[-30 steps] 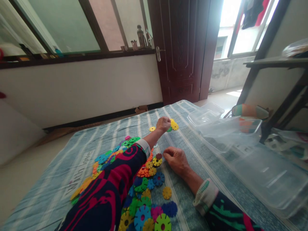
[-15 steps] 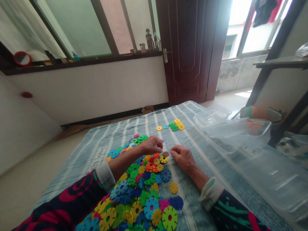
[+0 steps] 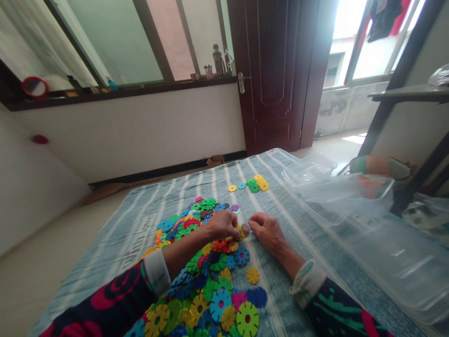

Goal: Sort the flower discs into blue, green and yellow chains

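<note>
Many flat, notched plastic discs in several colours lie in a heap (image 3: 196,281) on the striped cloth. My left hand (image 3: 224,224) is over the heap's right side, its fingers closed and pointing down beside a yellow disc (image 3: 242,231). Whatever is between those fingertips is hidden. Just right of the heap, my right hand (image 3: 268,231) rests low over the cloth with thumb and fingers pressed together. A small mauve disc (image 3: 246,228) is close against its fingertips, between both hands. I cannot make out what this pinch holds.
A short row of yellow, blue and green discs (image 3: 253,186) lies farther back on the striped cloth (image 3: 287,201). Clear plastic bins (image 3: 396,262) stand along the right side. Behind the bed are a wall and a dark red door (image 3: 270,93).
My left hand has come down and nearer, uncovering discs behind it. The small mauve disc now lies closer to my right fingertips. My right hand has barely moved.
</note>
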Motion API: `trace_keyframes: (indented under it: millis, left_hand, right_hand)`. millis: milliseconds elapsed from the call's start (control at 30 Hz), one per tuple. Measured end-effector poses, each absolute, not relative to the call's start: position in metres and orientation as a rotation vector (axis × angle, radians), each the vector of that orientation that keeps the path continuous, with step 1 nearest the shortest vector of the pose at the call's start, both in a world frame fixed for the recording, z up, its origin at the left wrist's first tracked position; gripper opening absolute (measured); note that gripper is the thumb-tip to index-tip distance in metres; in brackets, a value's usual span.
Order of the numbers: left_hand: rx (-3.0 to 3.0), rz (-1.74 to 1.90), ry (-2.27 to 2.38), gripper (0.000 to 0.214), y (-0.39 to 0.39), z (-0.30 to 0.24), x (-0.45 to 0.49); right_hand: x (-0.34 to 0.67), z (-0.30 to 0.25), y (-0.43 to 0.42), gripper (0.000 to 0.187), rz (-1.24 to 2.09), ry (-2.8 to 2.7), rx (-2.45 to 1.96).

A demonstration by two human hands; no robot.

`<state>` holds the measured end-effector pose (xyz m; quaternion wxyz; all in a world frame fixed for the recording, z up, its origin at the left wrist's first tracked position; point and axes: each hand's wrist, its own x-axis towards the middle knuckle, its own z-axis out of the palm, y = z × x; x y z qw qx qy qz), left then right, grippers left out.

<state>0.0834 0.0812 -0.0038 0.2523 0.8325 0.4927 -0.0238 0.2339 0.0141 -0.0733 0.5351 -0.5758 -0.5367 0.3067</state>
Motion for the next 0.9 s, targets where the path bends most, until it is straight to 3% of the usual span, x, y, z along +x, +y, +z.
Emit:
trace_keyframes:
  millis: [367,700,900]
  left_hand:
    - [1.997,0.224,1.333,0.011,0.13,0.022,0.086]
    - [2.068,0.435,1.374,0.012,0.167,-0.012,0.177]
    - [2.185,0.355,1.409,0.025,0.188,-0.021,0.206]
  right_hand:
    - [0.232,-0.069,0.013,0.014,0.761,-1.249,-1.362]
    - [0.232,-0.064,0.012,0.017,0.741,-1.284,-1.331]
    - [0.231,-0.063,0.013,0.017,0.741,-1.272,-1.345]
